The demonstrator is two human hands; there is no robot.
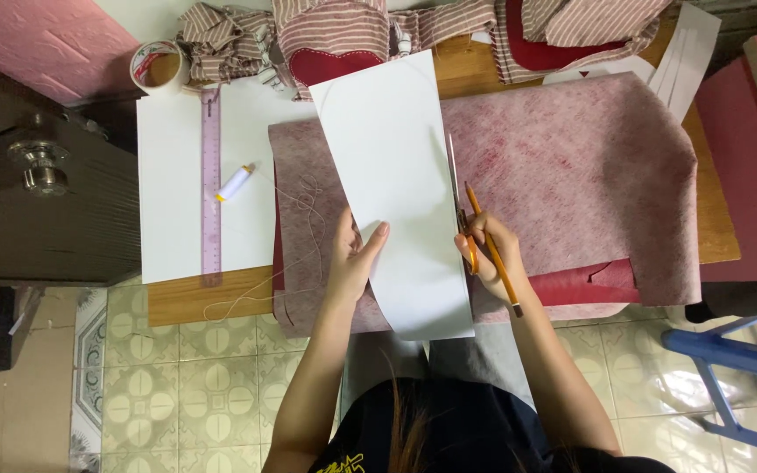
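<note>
The left hand (352, 258) held a big white sheet of paper (396, 188). Its thumb lay on top of the sheet and its fingers were tucked under the left edge, so that grip was pinched shut on the paper.

The right hand (486, 250) was at the other side, right at the paper's right edge. It was closed on a pair of scissors (456, 188) and also held a yellow pencil (492, 250). The thin blades pointed away from the person and ran along the paper's edge. I could not tell if the blades were open or shut.

The paper's long side ran away from the person, tipped a little to the left. Its near end hung past the front of the desk (203, 298), over the lap. The far end had a rounded corner. Both hands were on the sheet, one on each side.

The paper looked plain, smooth, stiff and clean. It lay over a pinkish red cloth (571, 166). To the left were another white sheet (173, 193), a pink ruler (211, 184), a little spool of thread (236, 183) and a roll of tape (158, 67). Striped cloth pieces (335, 26) lay at the far end.
</note>
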